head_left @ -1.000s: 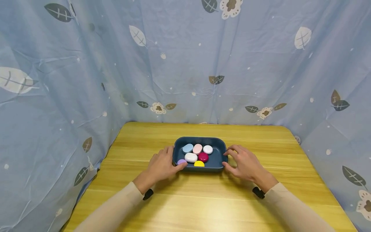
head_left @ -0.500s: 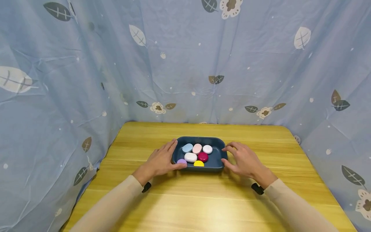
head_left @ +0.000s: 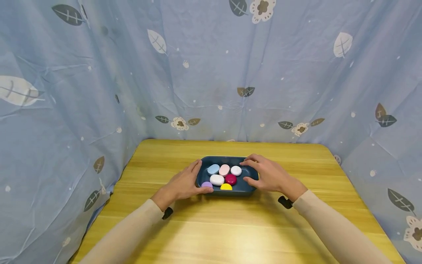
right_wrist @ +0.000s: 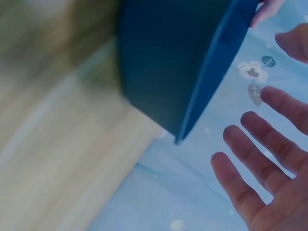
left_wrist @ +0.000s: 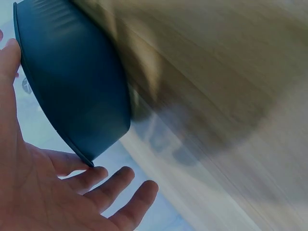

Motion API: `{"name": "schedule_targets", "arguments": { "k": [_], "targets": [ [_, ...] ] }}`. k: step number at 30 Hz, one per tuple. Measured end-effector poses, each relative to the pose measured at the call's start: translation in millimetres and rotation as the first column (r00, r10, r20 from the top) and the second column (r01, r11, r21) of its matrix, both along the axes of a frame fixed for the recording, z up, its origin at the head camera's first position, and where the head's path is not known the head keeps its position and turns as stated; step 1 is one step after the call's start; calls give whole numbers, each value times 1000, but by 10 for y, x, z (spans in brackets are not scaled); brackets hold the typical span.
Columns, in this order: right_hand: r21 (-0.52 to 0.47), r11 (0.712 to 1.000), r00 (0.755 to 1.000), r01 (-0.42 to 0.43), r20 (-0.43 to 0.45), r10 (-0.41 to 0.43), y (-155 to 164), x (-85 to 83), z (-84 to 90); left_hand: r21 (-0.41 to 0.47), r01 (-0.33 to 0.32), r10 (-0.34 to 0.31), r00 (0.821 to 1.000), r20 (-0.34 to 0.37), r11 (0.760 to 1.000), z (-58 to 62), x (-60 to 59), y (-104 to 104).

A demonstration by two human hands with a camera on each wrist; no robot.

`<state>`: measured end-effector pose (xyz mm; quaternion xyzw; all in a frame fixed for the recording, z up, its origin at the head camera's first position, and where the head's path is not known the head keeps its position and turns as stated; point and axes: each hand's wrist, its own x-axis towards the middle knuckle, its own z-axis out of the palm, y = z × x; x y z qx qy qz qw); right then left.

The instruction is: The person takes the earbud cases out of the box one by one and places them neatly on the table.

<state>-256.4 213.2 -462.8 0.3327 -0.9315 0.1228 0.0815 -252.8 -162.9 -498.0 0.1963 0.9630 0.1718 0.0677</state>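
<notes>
In the head view, a dark blue rectangular tray (head_left: 244,185) stands on the table, its wall also large in the left wrist view. Smooth rounded pieces lie in it: light blue (head_left: 213,169), pink (head_left: 224,170), round white (head_left: 236,171), oval white (head_left: 217,180), dark red (head_left: 230,179), purple (head_left: 206,184) and yellow (head_left: 226,187). Their exact kind is unclear. My left hand (head_left: 182,184) spans the tray's left end, thumb at the front rim, fairly straight fingers at the rear-left rim. My right hand (head_left: 271,175) hovers over the right end, fingers apart, holding nothing.
The wooden table (head_left: 224,227) extends around the tray on all sides. A blue curtain (head_left: 211,73) with leaf and flower prints hangs behind the table and along both sides. Each wrist wears a dark strap-mounted device (head_left: 285,202).
My right hand has moved left and inward from the tray's right rim to above its right end. My left fingers have straightened and spread toward the rear rim. The pieces keep their places.
</notes>
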Motion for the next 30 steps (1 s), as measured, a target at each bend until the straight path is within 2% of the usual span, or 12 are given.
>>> {"name": "schedule_targets", "arguments": {
  "k": [6, 13, 22, 30],
  "targets": [
    [33, 999, 995, -17, 101, 14, -152, -123, 128, 41, -25, 23, 998, 53, 999, 3, 1, 29],
    [69, 988, 983, -136, 133, 126, -313, -274, 172, 60, -40, 34, 995, 90, 997, 15, -20, 55],
    [85, 958, 939, -275, 237, 248, -591, -417, 155, 97, -44, 33, 994, 106, 994, 17, -24, 65],
    [95, 935, 898, -341, 326, 295, -775, -530, 53, 111, -41, 29, 994, 104, 993, 8, -23, 60]
  ]
}}
